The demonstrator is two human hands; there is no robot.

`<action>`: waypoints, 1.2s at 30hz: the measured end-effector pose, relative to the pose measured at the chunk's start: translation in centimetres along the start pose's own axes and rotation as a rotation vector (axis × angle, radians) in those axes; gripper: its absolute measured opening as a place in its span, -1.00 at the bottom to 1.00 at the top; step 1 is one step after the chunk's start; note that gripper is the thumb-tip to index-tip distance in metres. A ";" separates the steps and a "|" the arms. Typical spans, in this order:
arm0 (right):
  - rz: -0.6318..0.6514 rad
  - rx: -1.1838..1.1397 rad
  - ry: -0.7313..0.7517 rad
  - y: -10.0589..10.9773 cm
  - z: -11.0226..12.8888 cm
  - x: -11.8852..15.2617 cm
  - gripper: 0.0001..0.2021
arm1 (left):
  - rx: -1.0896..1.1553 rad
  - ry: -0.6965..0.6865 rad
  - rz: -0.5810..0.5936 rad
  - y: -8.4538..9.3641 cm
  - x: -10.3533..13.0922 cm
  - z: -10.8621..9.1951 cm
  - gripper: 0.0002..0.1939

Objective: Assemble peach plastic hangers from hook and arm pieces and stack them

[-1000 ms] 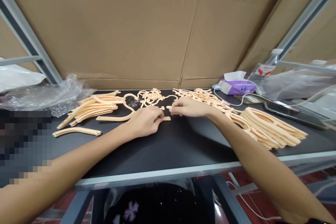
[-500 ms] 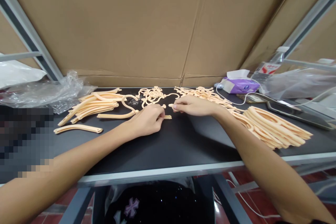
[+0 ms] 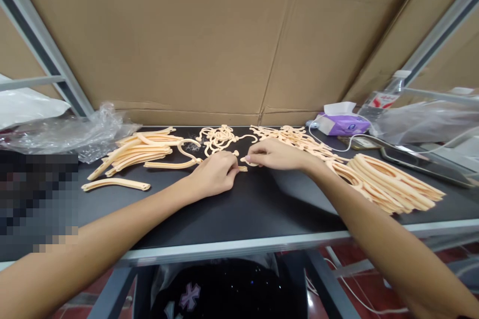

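My left hand (image 3: 217,173) is closed on a peach plastic hanger piece, whose long arm (image 3: 168,165) and curved hook (image 3: 181,145) stick out to its left; a short end shows beyond the fingertips. Just to the right, my right hand (image 3: 269,154) pinches a small peach piece (image 3: 247,160) close to that end. A small knob (image 3: 236,153) shows above the left fingers. Behind the hands lies a tangle of peach hooks (image 3: 221,138). Long peach strips (image 3: 138,149) are piled at the left, with a single strip (image 3: 116,184) in front of them.
On the black table (image 3: 239,214), more peach parts (image 3: 292,137) and stacked pieces (image 3: 392,182) lie at the right. Beyond are a purple tissue pack (image 3: 346,123), a white cable, a tablet (image 3: 426,165) and a bottle (image 3: 382,97). Clear plastic bags (image 3: 93,132) sit at the left, cardboard (image 3: 187,35) behind.
My right hand has shifted slightly, and more of the small piece shows in its fingers, nearer the short end at my left hand. The whole view has shifted a little.
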State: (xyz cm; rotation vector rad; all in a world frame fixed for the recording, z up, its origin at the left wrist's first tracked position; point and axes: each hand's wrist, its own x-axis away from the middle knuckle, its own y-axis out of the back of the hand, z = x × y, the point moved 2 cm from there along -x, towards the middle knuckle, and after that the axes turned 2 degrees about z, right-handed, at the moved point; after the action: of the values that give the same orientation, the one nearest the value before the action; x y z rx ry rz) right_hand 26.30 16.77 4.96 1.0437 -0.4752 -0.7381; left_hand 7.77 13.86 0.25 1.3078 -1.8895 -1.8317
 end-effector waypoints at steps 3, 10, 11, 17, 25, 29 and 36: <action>-0.039 0.024 0.012 -0.3 0.0 0.3 -0.67 | -0.010 -0.005 -0.010 -0.1 0.1 -0.1 -0.90; -0.138 -0.001 -0.028 -1.5 -1.2 1.4 -0.65 | -0.042 0.002 -0.004 -0.2 0.2 -0.3 -0.89; -0.138 0.000 -0.031 -1.6 -1.3 1.4 -0.65 | -0.041 -0.001 -0.003 -0.2 0.2 -0.3 -0.88; -0.072 -0.029 -0.057 -2.2 -1.3 1.4 -0.66 | -0.043 0.003 0.006 -0.3 0.2 -0.2 -0.87; -0.064 -0.042 -0.046 -2.2 -1.2 1.3 -0.67 | -0.022 -0.003 0.007 -0.4 0.2 0.0 -0.89; -0.068 -0.058 -0.050 -2.2 -1.4 1.2 -0.67 | -0.014 -0.010 0.004 -0.4 0.2 0.0 -0.89; -0.069 -0.053 -0.049 -2.2 -1.5 1.3 -0.67 | -0.018 -0.011 0.008 -0.4 0.1 -0.1 -0.88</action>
State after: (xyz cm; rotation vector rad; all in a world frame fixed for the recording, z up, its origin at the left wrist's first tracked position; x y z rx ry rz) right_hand 27.45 16.04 2.33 0.9985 -0.4609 -0.8350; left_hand 7.93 13.78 -0.16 1.2853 -1.8762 -1.8513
